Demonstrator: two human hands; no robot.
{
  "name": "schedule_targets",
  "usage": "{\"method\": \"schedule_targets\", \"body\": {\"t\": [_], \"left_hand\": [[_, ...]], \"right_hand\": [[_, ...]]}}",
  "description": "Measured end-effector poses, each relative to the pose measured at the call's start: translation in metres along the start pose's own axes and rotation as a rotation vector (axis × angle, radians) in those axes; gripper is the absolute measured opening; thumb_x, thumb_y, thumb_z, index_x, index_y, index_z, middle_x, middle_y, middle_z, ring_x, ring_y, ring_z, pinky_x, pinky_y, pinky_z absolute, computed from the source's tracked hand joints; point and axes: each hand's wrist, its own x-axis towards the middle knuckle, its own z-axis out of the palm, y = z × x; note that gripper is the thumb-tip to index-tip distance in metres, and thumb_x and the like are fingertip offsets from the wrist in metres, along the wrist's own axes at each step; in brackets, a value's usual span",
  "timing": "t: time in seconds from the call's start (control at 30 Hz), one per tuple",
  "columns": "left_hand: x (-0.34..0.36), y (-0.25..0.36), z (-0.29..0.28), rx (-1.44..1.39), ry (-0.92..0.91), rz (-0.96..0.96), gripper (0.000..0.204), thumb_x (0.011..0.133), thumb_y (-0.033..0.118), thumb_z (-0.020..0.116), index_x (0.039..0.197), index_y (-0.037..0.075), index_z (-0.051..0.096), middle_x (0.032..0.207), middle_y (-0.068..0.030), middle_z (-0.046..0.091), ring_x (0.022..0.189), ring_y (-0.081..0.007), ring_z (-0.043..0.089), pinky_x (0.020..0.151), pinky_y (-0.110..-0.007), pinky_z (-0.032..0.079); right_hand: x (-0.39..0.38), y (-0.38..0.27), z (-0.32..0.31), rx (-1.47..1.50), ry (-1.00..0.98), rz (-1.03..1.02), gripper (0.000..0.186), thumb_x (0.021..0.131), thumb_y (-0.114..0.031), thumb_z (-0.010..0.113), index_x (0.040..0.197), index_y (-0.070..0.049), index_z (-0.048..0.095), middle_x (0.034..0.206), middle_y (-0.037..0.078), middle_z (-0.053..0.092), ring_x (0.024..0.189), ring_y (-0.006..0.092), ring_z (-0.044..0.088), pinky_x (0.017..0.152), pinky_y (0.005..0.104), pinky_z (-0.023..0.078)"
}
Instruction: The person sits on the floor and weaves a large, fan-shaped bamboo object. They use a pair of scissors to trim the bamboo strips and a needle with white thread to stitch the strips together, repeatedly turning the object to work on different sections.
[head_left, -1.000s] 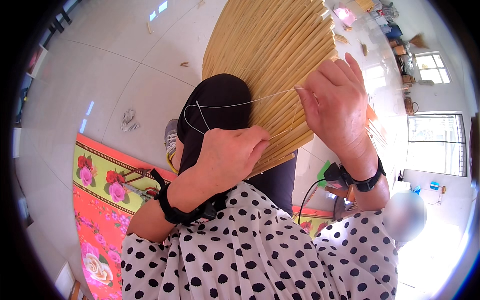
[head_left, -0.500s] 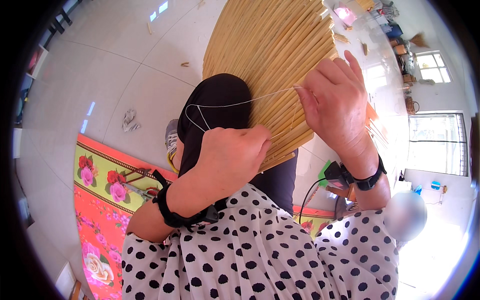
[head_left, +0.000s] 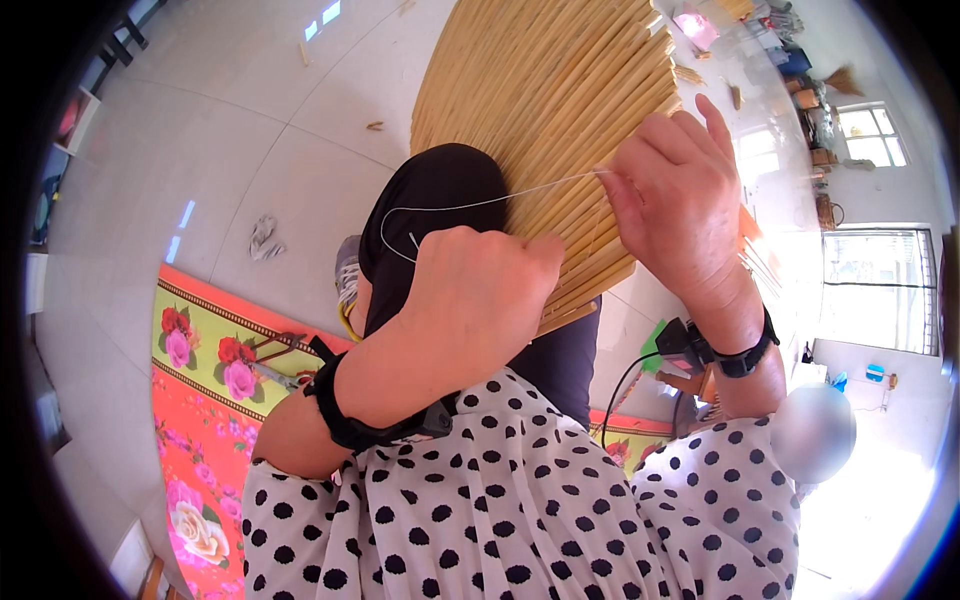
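A bundle of long pale bamboo-like sticks (head_left: 545, 85), laid side by side, rests against my dark-trousered knee (head_left: 430, 175). My right hand (head_left: 670, 190) is pinching a thin white thread (head_left: 480, 202) between thumb and finger over the right part of the sticks. The thread curves in a loop across the knee and runs back toward my left hand (head_left: 485, 285), which is closed on it over the lower end of the sticks, its fingertips mostly hidden beneath the knuckles.
A flowered red and yellow mat (head_left: 200, 430) lies at lower left, with a scissors-like tool (head_left: 298, 380) partly behind my arm. A crumpled grey scrap (head_left: 266, 238) and stick offcuts are on the tiled floor (head_left: 170, 130). A person (head_left: 812, 432) appears at right; baskets and boxes line the wall.
My left hand has moved up and to the right along the sticks, covering more of the thread. My right hand has risen very slightly and still pinches the thread.
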Motion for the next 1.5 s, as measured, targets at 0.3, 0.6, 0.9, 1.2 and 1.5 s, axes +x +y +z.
{"method": "schedule_targets", "body": {"t": [0.3, 0.6, 0.9, 1.2, 1.5], "left_hand": [[-0.001, -0.002, 0.0, -0.04, -0.058, -0.027, 0.006, 0.085, 0.01, 0.064, 0.081, 0.007, 0.061, 0.067, -0.009, 0.064, 0.058, -0.0308, 0.062, 0.05, -0.04, 0.045], [-0.008, 0.002, -0.005, -0.068, -0.102, -0.056, 0.005, 0.089, 0.009, 0.061, 0.091, 0.005, 0.062, 0.074, -0.0109, 0.067, 0.062, -0.032, 0.064, 0.052, -0.039, 0.047], [-0.009, 0.002, -0.008, -0.064, -0.08, -0.022, 0.004, 0.086, 0.006, 0.063, 0.091, 0.004, 0.063, 0.074, -0.0091, 0.067, 0.062, -0.0303, 0.064, 0.052, -0.038, 0.047], [-0.009, -0.003, -0.007, -0.098, -0.052, 0.027, 0.007, 0.084, 0.003, 0.067, 0.09, 0.005, 0.064, 0.073, -0.0076, 0.066, 0.061, -0.0266, 0.064, 0.049, -0.034, 0.046], [-0.005, -0.001, -0.01, -0.102, -0.043, 0.058, 0.013, 0.083, -0.001, 0.068, 0.096, 0.004, 0.068, 0.074, -0.0094, 0.068, 0.053, -0.0214, 0.061, 0.048, -0.029, 0.045]], "right_hand": [[0.0, 0.0, -0.001, 0.006, -0.016, -0.009, 0.017, 0.072, -0.007, 0.075, 0.071, -0.008, 0.059, 0.074, 0.005, 0.052, 0.077, 0.0272, 0.057, 0.104, 0.0513, 0.04], [0.007, 0.009, -0.01, 0.072, -0.058, -0.165, 0.018, 0.067, -0.008, 0.079, 0.07, -0.008, 0.061, 0.073, 0.004, 0.052, 0.075, 0.0252, 0.057, 0.104, 0.0497, 0.041], [0.015, 0.019, -0.022, 0.392, 0.131, -0.192, 0.03, 0.069, 0.001, 0.075, 0.098, -0.004, 0.071, 0.09, 0.009, 0.064, 0.085, 0.0239, 0.062, 0.085, 0.0375, 0.051], [-0.092, 0.011, 0.019, 0.587, 0.127, 0.478, 0.016, 0.081, 0.006, 0.067, 0.095, 0.002, 0.07, 0.086, 0.013, 0.069, 0.076, 0.0201, 0.067, 0.069, 0.0289, 0.052], [-0.136, -0.055, 0.059, 1.059, 0.095, 0.451, 0.046, 0.09, -0.006, 0.063, 0.132, 0.008, 0.051, 0.121, 0.023, 0.056, 0.101, 0.0374, 0.061, 0.088, 0.0376, 0.051]]}}
